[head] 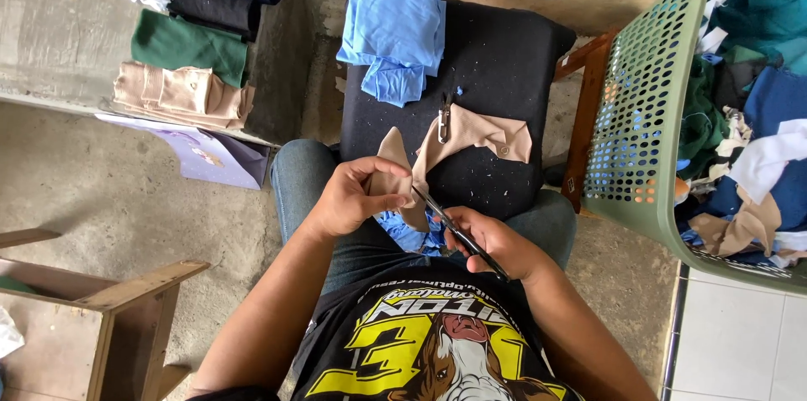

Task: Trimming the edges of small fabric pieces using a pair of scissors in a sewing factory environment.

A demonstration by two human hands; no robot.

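Note:
My left hand (353, 195) pinches a beige piece of cloth (471, 136) that drapes over a black padded stool (496, 56). My right hand (496, 241) grips a pair of scissors (445, 218) whose blades touch the cloth just beside my left fingers. A small metal clip (443, 122) lies on the stool next to the cloth. Blue fabric scraps (412, 233) rest on my lap under the hands. Folded light blue cloth (393, 31) lies on the stool's far left corner.
A green plastic basket (647, 98) full of mixed fabric stands at the right. Folded garments (189, 39) are stacked on a concrete ledge at the upper left, with a purple bag (206, 157) below. A wooden frame (126, 300) sits at lower left.

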